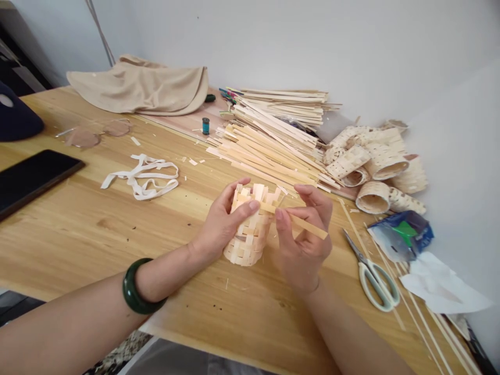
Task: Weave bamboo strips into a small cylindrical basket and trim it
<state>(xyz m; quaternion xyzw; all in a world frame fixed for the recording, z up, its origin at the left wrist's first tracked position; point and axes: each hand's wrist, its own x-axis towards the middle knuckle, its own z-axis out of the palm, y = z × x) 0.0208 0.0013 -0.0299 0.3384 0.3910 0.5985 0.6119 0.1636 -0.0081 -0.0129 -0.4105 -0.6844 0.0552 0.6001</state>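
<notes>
A small cylinder woven from pale wood strips (250,237) stands over the tabletop, slightly tilted, with upright strip ends along its top rim. Wrapped around its left side is my left hand (222,221), the thumb pressing a strip near the rim. My right hand (304,239) pinches a yellowish wood strip (310,226) between thumb and fingers. This strip runs from under my left thumb across the cylinder's upper front, its free end sticking out to the right. The cylinder's back is hidden.
Loose wood strips (269,151) lie piled at the back. Finished woven cylinders (373,198) are heaped at right. Scissors (377,284), a blue packet (402,234) and white paper (441,284) lie right. White ribbon (146,177), glasses (84,137), a phone (35,177) and beige cloth (144,86) lie left.
</notes>
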